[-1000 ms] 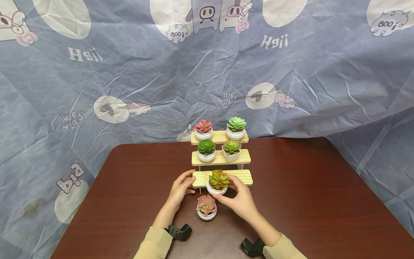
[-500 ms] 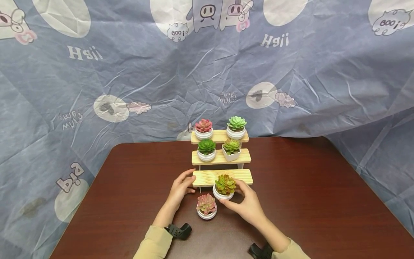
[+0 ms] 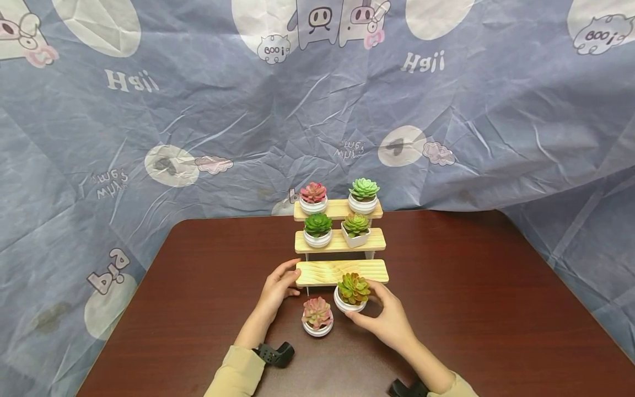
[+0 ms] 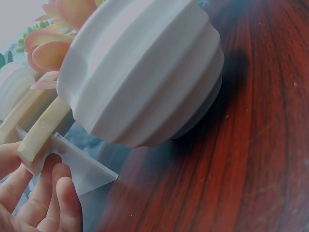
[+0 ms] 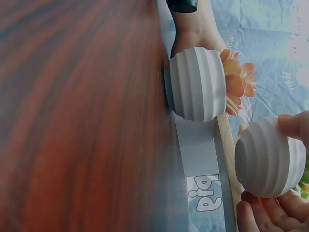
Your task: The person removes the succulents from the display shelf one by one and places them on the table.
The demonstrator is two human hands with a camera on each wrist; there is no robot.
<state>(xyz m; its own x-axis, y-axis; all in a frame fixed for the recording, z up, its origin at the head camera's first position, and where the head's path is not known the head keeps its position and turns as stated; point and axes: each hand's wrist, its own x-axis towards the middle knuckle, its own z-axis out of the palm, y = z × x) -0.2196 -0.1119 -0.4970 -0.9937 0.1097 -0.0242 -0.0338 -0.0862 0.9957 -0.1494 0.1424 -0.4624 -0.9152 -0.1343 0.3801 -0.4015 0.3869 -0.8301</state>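
Observation:
My right hand (image 3: 389, 320) grips the white ribbed pot of a green-and-orange succulent (image 3: 353, 290), thumb on one side and fingers on the other. In the right wrist view that pot (image 5: 264, 162) is held off the table. My left hand (image 3: 274, 289) pinches the left end of the lowest board of a three-tier wooden plant stand (image 3: 317, 273); the left wrist view shows fingers under the board end (image 4: 36, 150). Between the hands, a pink succulent (image 3: 317, 317) in a white pot stands on the table, before the stand.
The upper board carries a red succulent (image 3: 313, 197) and a light green one (image 3: 364, 196). On the middle board are a dark green succulent (image 3: 317, 229) and one in a square pot (image 3: 356, 229). A patterned blue cloth (image 3: 248, 121) hangs behind the brown table (image 3: 471, 286).
My right hand has moved right and toward the person with the green-and-orange succulent, away from the front of the lowest board. The left hand stays at the board end.

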